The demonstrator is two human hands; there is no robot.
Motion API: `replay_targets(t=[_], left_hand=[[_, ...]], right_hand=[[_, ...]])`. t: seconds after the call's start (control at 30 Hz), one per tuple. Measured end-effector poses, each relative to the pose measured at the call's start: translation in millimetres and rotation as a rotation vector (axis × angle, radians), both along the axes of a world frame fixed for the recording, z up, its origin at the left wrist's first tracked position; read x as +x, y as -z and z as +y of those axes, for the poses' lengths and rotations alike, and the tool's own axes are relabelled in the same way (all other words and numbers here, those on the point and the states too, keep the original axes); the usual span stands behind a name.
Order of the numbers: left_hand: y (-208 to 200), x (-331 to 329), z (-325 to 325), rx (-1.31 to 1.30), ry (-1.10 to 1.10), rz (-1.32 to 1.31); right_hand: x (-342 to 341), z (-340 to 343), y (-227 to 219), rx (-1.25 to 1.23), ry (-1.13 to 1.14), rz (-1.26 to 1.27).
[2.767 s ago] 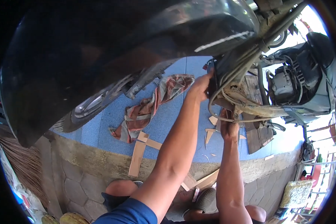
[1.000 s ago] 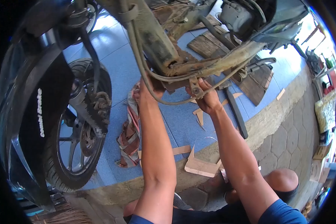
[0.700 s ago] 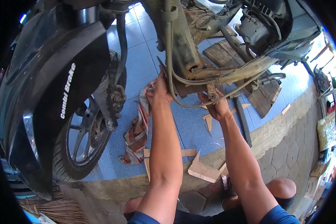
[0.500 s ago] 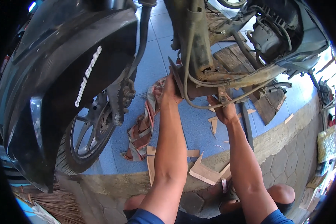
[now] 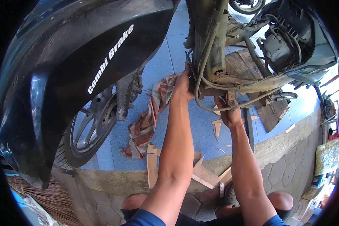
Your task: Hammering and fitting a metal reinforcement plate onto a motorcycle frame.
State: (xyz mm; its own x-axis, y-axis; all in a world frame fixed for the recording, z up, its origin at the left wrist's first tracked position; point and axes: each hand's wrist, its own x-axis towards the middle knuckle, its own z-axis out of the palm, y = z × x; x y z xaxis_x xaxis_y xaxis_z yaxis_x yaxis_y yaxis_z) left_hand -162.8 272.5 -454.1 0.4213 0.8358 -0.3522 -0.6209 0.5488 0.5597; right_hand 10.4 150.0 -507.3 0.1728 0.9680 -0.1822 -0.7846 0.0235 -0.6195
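A stripped scooter frame [image 5: 211, 56], dirty and tan, stands over a blue tiled floor with cables [image 5: 214, 107] looping under it. My left hand [image 5: 184, 84] reaches up and grips the frame's lower left edge. My right hand [image 5: 228, 113] is closed around a small bracket and the cable loop beneath the frame. The black front fender [image 5: 83, 71] fills the upper left, with the front wheel [image 5: 88, 132] below it. The engine [image 5: 282, 45] sits at the upper right.
A striped rag [image 5: 147, 120] lies on the blue floor [image 5: 177, 52] under the frame. Wood scraps [image 5: 152, 165] lie along a concrete curb [image 5: 113, 180]. A wooden pallet [image 5: 263, 109] sits under the engine. A straw broom [image 5: 52, 199] lies lower left. My knees show at the bottom.
The view has swung left, so the fender now fills more of the picture. Both hands have stayed on the underside of the frame.
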Motion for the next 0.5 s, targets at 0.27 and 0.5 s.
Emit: replay_targets(t=[0.27, 0.5], left_hand=[[14.9, 8.1, 15.3, 0.055, 0.079, -0.128], [13.1, 14.9, 14.7, 0.084, 0.021, -0.125]], right_hand=[[7.6, 4.0, 3.5, 0.001, 0.002, 0.044], [12.0, 6.0, 3.4, -0.002, -0.012, -0.001]])
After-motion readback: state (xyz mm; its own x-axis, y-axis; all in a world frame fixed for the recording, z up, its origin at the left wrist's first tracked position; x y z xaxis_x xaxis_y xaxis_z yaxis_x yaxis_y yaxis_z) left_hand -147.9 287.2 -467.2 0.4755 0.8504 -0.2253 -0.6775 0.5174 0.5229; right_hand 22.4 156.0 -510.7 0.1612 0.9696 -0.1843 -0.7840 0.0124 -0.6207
